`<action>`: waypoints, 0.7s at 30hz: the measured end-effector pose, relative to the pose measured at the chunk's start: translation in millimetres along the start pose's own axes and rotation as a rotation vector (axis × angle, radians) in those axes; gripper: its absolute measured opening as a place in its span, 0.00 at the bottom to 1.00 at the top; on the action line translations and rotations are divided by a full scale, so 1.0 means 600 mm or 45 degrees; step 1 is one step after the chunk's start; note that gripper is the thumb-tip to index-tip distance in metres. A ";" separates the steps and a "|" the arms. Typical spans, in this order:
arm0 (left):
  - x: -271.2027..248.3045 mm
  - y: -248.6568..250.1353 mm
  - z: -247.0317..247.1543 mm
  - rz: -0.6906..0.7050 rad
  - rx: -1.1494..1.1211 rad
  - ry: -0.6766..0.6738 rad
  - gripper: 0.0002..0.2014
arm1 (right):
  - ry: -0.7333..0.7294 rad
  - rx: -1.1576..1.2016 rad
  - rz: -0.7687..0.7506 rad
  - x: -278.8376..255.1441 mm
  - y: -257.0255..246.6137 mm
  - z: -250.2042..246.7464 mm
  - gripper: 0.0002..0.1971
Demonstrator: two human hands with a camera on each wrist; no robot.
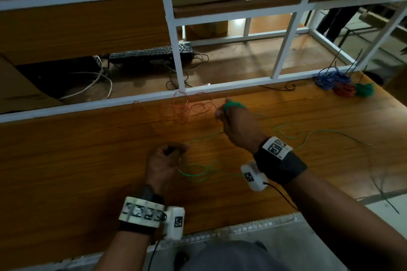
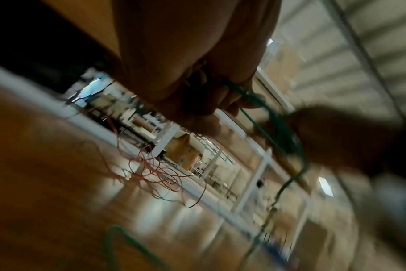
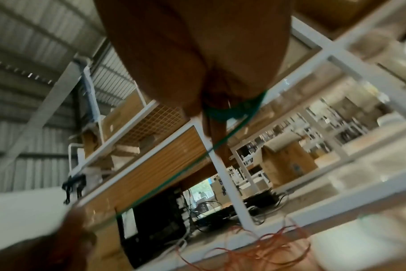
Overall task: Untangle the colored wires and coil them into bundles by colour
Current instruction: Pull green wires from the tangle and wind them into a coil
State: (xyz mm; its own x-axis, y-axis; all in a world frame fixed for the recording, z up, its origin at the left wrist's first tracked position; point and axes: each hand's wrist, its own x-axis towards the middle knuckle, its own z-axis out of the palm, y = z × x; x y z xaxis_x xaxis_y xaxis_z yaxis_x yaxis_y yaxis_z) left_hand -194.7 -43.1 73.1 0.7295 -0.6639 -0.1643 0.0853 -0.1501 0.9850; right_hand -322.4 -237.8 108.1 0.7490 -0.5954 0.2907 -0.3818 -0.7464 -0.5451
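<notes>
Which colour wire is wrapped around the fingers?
The green wire. It is wound around the right hand's fingers, while the orange wire lies loose and tangled on the table, touched by neither hand.

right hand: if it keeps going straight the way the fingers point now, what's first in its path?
Probably the loose red wire tangle on the table, just beyond the right hand, which has green wire wound round its fingers. The white frame rail lies behind that. Depth is unclear, so the hand may pass above the tangle.
</notes>
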 end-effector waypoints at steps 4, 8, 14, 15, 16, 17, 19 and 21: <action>-0.003 0.024 -0.031 -0.241 -0.317 -0.225 0.06 | -0.366 -0.172 -0.071 -0.035 0.011 0.015 0.23; -0.015 0.065 -0.061 -0.261 -0.238 -0.413 0.09 | -0.655 -0.128 0.024 -0.041 0.009 -0.012 0.32; 0.018 0.111 -0.065 0.354 0.688 -0.153 0.04 | -1.191 0.256 0.070 -0.051 -0.024 -0.053 0.31; 0.026 0.115 -0.061 0.436 0.719 -0.166 0.03 | -1.238 0.252 0.014 -0.054 -0.025 -0.050 0.26; 0.033 0.121 -0.056 0.515 0.754 -0.193 0.08 | -1.280 0.268 -0.029 -0.057 -0.030 -0.049 0.23; 0.040 0.127 -0.052 0.583 0.775 -0.242 0.13 | -1.322 0.325 -0.046 -0.061 -0.033 -0.045 0.22; 0.059 0.131 -0.042 0.638 0.687 -0.293 0.14 | -1.439 0.661 -0.048 -0.070 -0.043 -0.028 0.22; 0.080 0.130 -0.025 0.557 0.554 -0.289 0.08 | -1.485 1.199 -0.037 -0.075 -0.061 -0.018 0.17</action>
State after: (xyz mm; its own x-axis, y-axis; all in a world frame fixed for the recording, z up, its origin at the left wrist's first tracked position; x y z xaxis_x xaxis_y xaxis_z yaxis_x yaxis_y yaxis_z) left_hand -143.0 -75.6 142.9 0.4690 -0.8620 0.1925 -0.5036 -0.0820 0.8601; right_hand -348.0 -186.7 123.2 0.9223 0.3199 -0.2167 -0.2207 -0.0240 -0.9750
